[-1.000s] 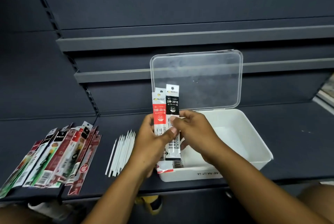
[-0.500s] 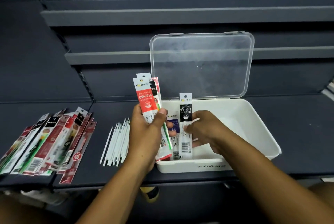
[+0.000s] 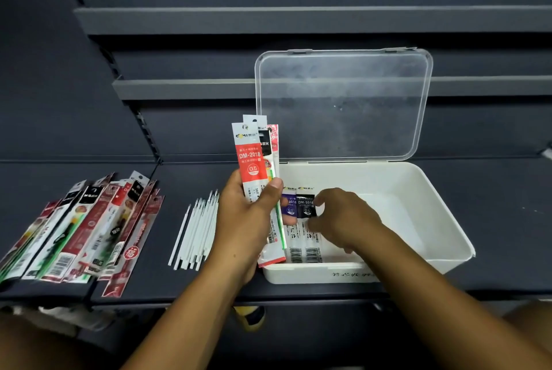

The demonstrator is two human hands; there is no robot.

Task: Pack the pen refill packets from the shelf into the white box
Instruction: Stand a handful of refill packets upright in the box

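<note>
Packing under way at a dark shelf: the white box sits at centre right, its clear lid standing open at twelve o'clock. Half a second ago our right hand held the black-labelled packet upright above the box; now that packet lies flat on the box floor, just beside a purple-labelled packet at its nine o'clock. We judge this one delivered. The right hand's grip is loosening, fingers spread over the packet and, as far as we can tell, no longer pinching it.

At nine o'clock from the box, our left hand keeps a clenched grip on a small sheaf of packets, the red-labelled packet in front and upright. Those look next in line.

Farther out at nine o'clock, a fanned row of packets waits on the shelf, well apart from the box. Between the row and our left hand lies a bundle of bare white refills. Most of the job, we reckon, remains ahead.
</note>
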